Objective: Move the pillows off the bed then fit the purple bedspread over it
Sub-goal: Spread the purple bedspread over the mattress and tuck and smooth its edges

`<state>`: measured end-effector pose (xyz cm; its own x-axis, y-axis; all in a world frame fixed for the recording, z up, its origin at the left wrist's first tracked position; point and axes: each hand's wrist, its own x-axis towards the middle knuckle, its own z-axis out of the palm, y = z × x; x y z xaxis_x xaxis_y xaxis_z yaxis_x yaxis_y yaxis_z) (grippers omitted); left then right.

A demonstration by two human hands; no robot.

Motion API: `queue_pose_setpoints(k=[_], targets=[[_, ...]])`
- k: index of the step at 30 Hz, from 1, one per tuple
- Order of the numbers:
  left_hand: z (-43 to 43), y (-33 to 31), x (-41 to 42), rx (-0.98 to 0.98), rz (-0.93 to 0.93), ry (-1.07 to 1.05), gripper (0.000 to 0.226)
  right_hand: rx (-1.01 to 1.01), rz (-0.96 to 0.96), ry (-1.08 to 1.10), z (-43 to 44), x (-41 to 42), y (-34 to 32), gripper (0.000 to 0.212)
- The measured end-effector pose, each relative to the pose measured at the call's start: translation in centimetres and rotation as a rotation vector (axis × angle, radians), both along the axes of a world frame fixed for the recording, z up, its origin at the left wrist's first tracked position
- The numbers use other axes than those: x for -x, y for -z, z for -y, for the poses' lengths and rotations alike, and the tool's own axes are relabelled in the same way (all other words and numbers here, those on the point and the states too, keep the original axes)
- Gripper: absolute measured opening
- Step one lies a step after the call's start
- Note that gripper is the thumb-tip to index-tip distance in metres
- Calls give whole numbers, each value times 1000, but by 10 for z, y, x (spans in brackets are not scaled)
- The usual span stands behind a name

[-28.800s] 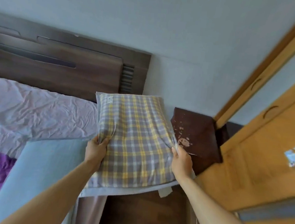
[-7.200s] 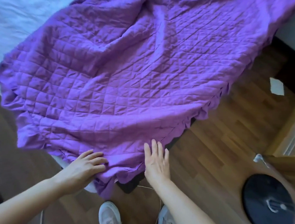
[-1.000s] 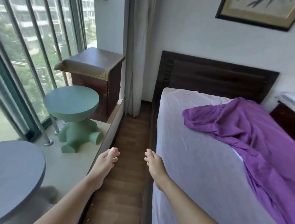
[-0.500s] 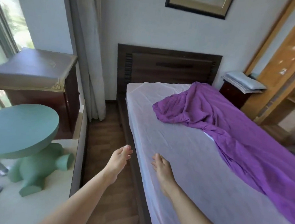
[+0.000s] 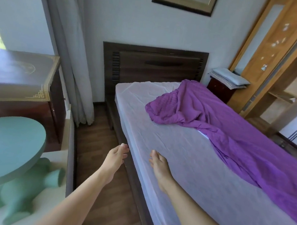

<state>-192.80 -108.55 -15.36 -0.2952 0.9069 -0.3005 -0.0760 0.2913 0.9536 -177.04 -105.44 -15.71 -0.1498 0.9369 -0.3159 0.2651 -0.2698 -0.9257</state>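
A mint-green round table (image 5: 8, 145) on a moulded animal-shaped base is located at the far left. A dark brown wooden cabinet (image 5: 22, 77) with gilt corner trim is set behind it. A pale grey curtain (image 5: 72, 53) is hung between this cabinet and the bed. The brown wood-plank floor (image 5: 95, 140) is exposed in the gap beside the bed.

The left hand (image 5: 114, 158) is held over the floor, just beside the bed edge. Its fingers are extended and close together, and nothing is gripped. The right hand (image 5: 159, 166) is positioned over the near left part of the mattress, with its fingers likewise straight and empty. Contact with the sheet cannot be confirmed.

The bed (image 5: 176, 159) is covered by a pale lilac sheet and backed by a dark wooden headboard (image 5: 155, 65). The purple quilted bedspread (image 5: 239, 140) is laid crumpled along the right side of the bed and bunched near the headboard, well apart from both hands. The left half of the sheet is uncovered.

Two flat pillows (image 5: 230, 78), a pale blue one uppermost, are stacked on the dark bedside cabinet (image 5: 218, 90) to the right of the headboard. A light wooden wardrobe (image 5: 281, 60) is located at the far right.
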Motion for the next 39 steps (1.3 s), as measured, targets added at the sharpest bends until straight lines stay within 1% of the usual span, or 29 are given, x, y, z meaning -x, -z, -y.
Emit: queue_pose_setpoints(k=[5,9,13,18,26,32,35,38,39], targets=[[-43,4,23,-2,-9,-1,46,-34,-18,-2,-45,24,3,46],[-102,4,38,-13,-31,11,46,-82,-10,39,-106,38,11,52],[-163,-2,49,-4,-42,34,47,-76,-61,58,-167,48,5,48],[-242,-13,70,-16,-57,42,49,-79,-87,92,-254,68,1,49],[-321,8,109,25,-63,51,49,-35,-68,79,-324,103,14,49],[-400,20,133,45,-18,137,48,-21,-77,216,-383,126,22,47],[-444,20,149,46,-15,220,50,-56,-74,295,-415,141,20,42],[-484,18,168,37,-18,276,50,-40,-82,344,-441,158,16,35],[-497,18,175,39,-11,290,50,-33,-82,360,-449,166,15,36]])
